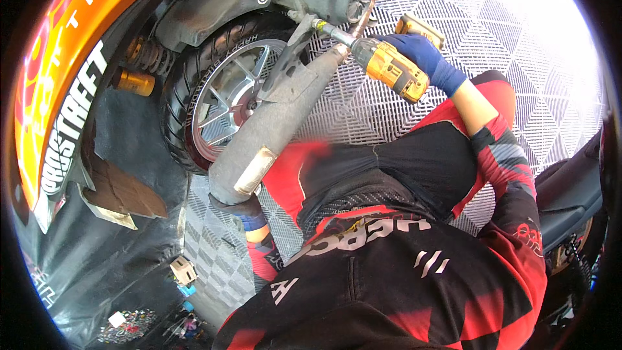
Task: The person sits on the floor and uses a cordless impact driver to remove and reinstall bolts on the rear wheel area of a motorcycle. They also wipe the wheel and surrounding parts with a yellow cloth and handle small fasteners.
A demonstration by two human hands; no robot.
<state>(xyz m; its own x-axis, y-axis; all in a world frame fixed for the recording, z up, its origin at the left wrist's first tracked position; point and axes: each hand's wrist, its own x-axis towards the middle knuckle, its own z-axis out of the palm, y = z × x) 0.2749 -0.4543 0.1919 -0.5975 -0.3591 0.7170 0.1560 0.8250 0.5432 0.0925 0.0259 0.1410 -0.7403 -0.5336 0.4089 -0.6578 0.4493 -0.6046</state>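
Observation:
My right hand (431, 61), in a blue glove, is closed on a yellow-and-black cordless impact tool (392, 71). Its socket end (321, 26) meets the mounting bracket (301, 32) above the exhaust pipe. The grey muffler (272, 129) runs diagonally beside the rear wheel (233, 100), which has a black tyre and silver spokes. My left hand (253, 219), also gloved, is under the muffler's lower end, touching it; its fingers are mostly hidden behind it.
An orange panel (58, 39) of the scooter curves along the upper left, with a shock absorber (142, 55). A black sheet (71, 272) with small parts lies lower left. Patterned floor tiles (479, 19) spread rightward, and a black seat-like shape (570, 201) stands at the right edge.

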